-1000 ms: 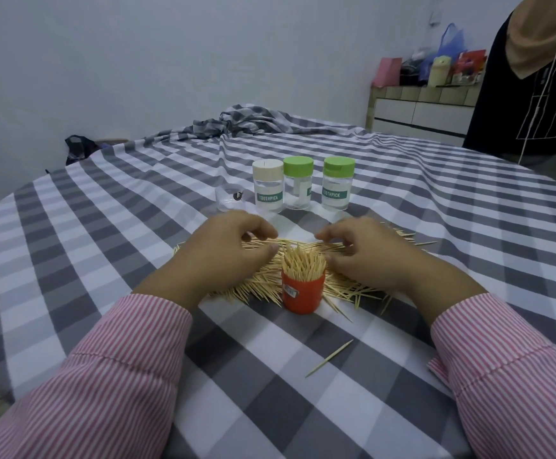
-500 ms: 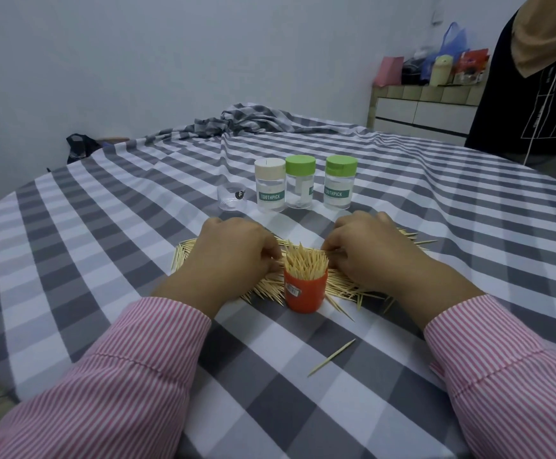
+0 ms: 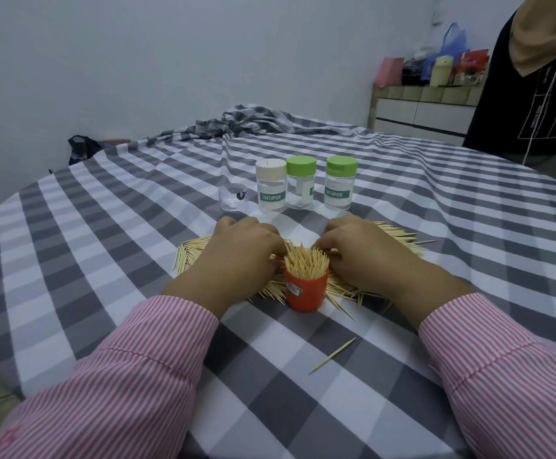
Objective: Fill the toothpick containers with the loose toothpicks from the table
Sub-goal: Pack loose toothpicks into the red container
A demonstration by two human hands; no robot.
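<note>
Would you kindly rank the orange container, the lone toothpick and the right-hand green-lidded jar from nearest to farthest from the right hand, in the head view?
1. Orange container: touching or nearly touching the right hand, on its left.
2. Right-hand green-lidded jar: just behind it.
3. Lone toothpick: nearer the camera, apart.

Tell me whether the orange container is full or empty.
Full. The orange container stands upright, packed with toothpicks sticking up past its rim.

Both hands, left [image 3: 240,256] and right [image 3: 362,253], palms down, fingers curled.
</note>
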